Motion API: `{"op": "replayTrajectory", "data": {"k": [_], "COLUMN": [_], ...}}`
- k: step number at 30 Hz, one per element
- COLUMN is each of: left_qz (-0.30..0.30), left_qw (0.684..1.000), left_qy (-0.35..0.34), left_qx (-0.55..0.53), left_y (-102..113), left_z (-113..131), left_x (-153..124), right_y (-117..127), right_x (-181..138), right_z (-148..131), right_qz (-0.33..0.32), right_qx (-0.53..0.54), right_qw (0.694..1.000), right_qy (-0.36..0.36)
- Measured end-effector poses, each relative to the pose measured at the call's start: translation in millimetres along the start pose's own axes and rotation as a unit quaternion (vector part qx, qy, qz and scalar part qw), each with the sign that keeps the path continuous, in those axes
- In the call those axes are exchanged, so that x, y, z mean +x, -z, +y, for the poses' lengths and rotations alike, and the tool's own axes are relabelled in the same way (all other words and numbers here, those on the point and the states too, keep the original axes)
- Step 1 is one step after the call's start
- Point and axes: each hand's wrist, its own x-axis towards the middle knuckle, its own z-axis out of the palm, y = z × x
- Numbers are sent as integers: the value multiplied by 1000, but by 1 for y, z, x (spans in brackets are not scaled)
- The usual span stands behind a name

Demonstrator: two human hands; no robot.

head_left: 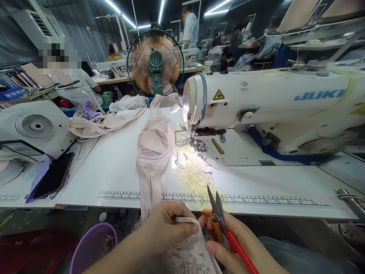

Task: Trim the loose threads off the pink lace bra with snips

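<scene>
My left hand (164,228) pinches a piece of white lace fabric (186,257) at the table's near edge. Beside it my right hand (236,247) holds small thread snips (219,219) with orange and red handles, their blades pointing up and slightly apart. A pale pink garment (152,152) lies stretched across the white table (114,167) and hangs over the front edge toward my hands. The white Juki sewing machine (270,102) stands to the right, its lamp lighting the needle area (196,144).
A printed ruler strip (256,199) runs along the table's front edge. More pink garments (97,123) are piled at the back left. A dark phone (54,175) lies at left beside another machine (31,129). A fan (155,62) faces me. A purple bin (94,247) sits below. People work behind.
</scene>
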Motion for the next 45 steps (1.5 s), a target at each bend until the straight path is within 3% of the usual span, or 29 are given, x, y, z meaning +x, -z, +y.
{"op": "replayTrajectory", "data": {"k": [4, 9, 14, 19, 24, 28, 32, 37, 42, 45], "left_qz": [6, 2, 7, 38, -9, -33, -79, -139, -75, -27], "left_qw": [1000, 998, 997, 999, 998, 994, 990, 979, 991, 994], "left_qy": [6, 12, -19, -38, 0, 49, 78, 75, 54, 38], "left_qx": [-5, -54, -70, -3, -59, -87, -92, -126, -101, -98], "left_y": [3, 6, 7, 7, 12, 15, 20, 22, 7, -4], "left_z": [-2, -7, -6, 2, 1, 4, 9, 8, -5, -10], "left_x": [-1, -4, -7, -10, -10, -6, -3, -2, -1, -1], "right_y": [-17, -22, -16, -14, -13, -13, -13, -12, -15, -6], "right_x": [3, 2, 1, 0, -5, -7, -6, -5, -6, -6], "right_z": [3, 7, 5, 7, 1, -11, -14, -13, -12, -12], "right_qz": [25, 52, 21, 8, 15, -16, 9, 24, 48, 21], "right_qx": [-15, -45, -62, -40, -4, 55, 71, -15, -59, -81], "right_qw": [999, 996, 996, 998, 1000, 996, 995, 999, 997, 996], "right_qy": [21, 59, 64, 56, -19, -67, -67, -22, -33, 5]}}
